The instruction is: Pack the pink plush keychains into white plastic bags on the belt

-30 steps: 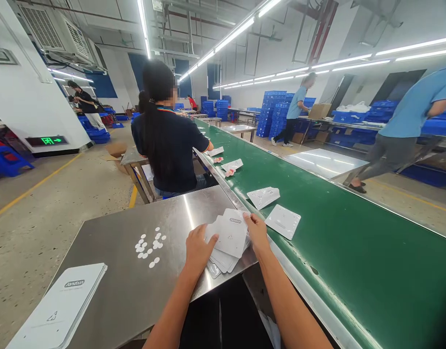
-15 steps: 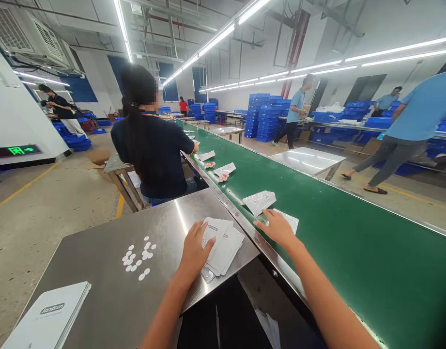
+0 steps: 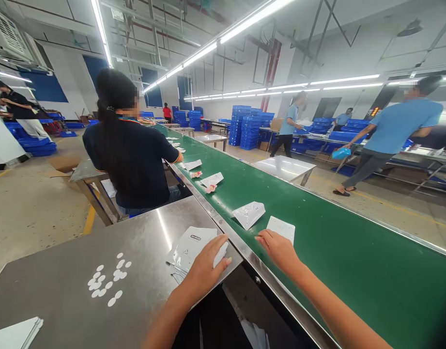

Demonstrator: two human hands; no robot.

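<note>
My left hand (image 3: 207, 265) lies at the right side of a fanned stack of white printed pouches (image 3: 192, 245) on the metal table. Its fingers are stretched out and its thumb stands apart, with a pouch edge showing between them. Over the near side of the green belt is my right hand (image 3: 281, 249), its fingers loosely bent and nothing visible in them. Just beyond it a white pouch (image 3: 284, 228) lies on the belt, partly behind the hand. Another pouch (image 3: 249, 214), creased and shiny, lies to its left.
White round stickers or discs (image 3: 102, 283) lie scattered on the metal table (image 3: 63, 257), with another white stack (image 3: 17, 334) at its corner. Farther along the green belt (image 3: 339, 252) are pouches and pink flower-like pieces (image 3: 210, 188). A co-worker (image 3: 130, 150) sits ahead; others stand at right.
The view has swung right. My left hand has gone from the top of the stack to its right side, and the stack sits farther left. My right hand has drawn back slightly from the pouch.
</note>
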